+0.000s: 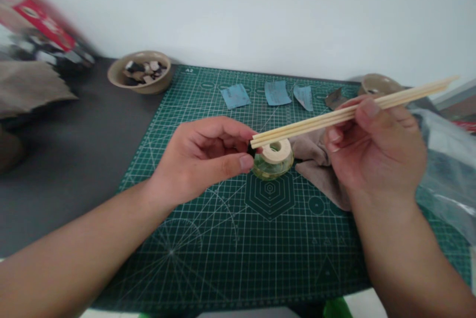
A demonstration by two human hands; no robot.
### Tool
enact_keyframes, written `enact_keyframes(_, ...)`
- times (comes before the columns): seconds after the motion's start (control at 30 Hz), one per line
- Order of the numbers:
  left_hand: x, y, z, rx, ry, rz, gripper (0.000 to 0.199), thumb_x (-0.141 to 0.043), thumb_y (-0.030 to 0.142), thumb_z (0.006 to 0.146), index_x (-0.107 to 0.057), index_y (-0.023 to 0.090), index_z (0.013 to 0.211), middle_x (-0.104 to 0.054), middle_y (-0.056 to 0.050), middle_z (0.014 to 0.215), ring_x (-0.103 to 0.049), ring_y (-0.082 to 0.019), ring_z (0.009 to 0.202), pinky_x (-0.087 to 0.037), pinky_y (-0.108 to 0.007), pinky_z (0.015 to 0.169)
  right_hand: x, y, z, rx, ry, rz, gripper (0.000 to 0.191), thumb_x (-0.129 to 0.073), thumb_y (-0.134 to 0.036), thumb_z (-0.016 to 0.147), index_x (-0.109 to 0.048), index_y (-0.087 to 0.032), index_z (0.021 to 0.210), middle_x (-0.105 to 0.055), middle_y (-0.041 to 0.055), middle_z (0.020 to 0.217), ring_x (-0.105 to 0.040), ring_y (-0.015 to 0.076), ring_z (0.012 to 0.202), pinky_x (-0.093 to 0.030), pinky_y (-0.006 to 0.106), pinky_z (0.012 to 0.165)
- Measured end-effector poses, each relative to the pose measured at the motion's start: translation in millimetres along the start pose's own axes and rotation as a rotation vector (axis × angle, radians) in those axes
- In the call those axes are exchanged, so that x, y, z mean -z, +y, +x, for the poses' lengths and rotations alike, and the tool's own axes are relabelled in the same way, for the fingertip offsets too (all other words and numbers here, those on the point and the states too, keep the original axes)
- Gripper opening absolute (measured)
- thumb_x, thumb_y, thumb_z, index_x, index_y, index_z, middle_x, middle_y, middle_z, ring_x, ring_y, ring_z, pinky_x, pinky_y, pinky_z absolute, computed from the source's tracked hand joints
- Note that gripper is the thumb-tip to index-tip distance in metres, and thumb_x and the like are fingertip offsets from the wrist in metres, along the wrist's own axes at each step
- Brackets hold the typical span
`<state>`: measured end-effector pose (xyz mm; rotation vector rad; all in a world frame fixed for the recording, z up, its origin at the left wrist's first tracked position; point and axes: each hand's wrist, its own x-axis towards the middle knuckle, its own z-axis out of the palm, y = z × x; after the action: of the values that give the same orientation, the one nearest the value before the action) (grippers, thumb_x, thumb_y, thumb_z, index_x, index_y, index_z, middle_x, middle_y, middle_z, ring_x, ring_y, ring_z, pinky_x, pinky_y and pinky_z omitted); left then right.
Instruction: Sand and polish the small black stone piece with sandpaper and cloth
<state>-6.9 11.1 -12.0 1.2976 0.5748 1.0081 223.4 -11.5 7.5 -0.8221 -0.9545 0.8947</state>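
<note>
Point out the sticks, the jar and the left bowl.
Sticks (305,126): head view, on the shafts, along the bare stretch between the hands.
Jar (273,171): head view, on the front glass wall, below the pale ring.
Left bowl (151,88): head view, on the outer front wall, under the rim.

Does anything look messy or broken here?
Nothing looks spilled, and the sticks in the right hand look unbroken. But the brown cloth lies bunched up instead of flat, and the three blue slips sit crooked on the green mat, the rightmost looking curled. Just untidy.

"a2" (189,70) on green cutting mat (260,243)
</note>
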Motion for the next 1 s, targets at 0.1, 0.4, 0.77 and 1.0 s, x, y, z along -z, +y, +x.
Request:
enact_keyframes(0.1,1.2,-0.5,-0.3,0.002,-0.002,-0.01,0.023,-0.086,0.015,0.076,-0.081,0.022,0.098,-0.078,-0.005,0.084,-0.071,-0.015,0.066,-0.059,-0.022,0.059,0.7,-0.1,0.5,0.003,-0.02,-0.003,0.008,-0.079,-0.026,0.081,-0.079,-0.025,0.073,-0.062,-0.0017,0.056,-0.053,0.0125,0.043,-0.036,0.027,0.034)
enact_keyframes(0.4,0.9,-0.2,1.4,-0.025,-0.026,-0.044,0.028,-0.085,0.01,0.074,-0.083,0.022,0.099,-0.079,-0.006,0.091,-0.072,-0.014,0.071,-0.061,-0.021,0.063,1.7,0.8,1.1,0.007,0.003,-0.003,0.008,-0.079,-0.026,0.078,-0.078,-0.027,0.071,-0.063,-0.0021,0.059,-0.053,0.0124,0.044,-0.038,0.028,0.034)
enact_keyframes(0.77,0.0,-0.1,1.5,-0.03,-0.029,-0.002,0.029,-0.084,0.008,0.073,-0.083,0.023,0.098,-0.078,-0.006,0.092,-0.071,-0.016,0.074,-0.061,-0.023,0.065,2.3,0.4,-0.2,0.009,-0.009,-0.059,0.008,-0.079,-0.029,0.08,-0.078,-0.031,0.072,-0.065,-0.0005,0.061,-0.053,0.014,0.045,-0.036,0.03,0.036)
enact_keyframes(1.0,-1.1,1.2,2.0,-0.063,-0.025,0.011,0.023,-0.083,0.009,0.075,-0.083,0.021,0.095,-0.077,-0.007,0.095,-0.07,-0.015,0.072,-0.059,-0.023,0.061,2.8,1.8,1.0,0.005,0.003,-0.053,0.008,-0.079,-0.029,0.08,-0.078,-0.031,0.072,-0.062,-0.0013,0.057,-0.051,0.0141,0.044,-0.036,0.029,0.035)
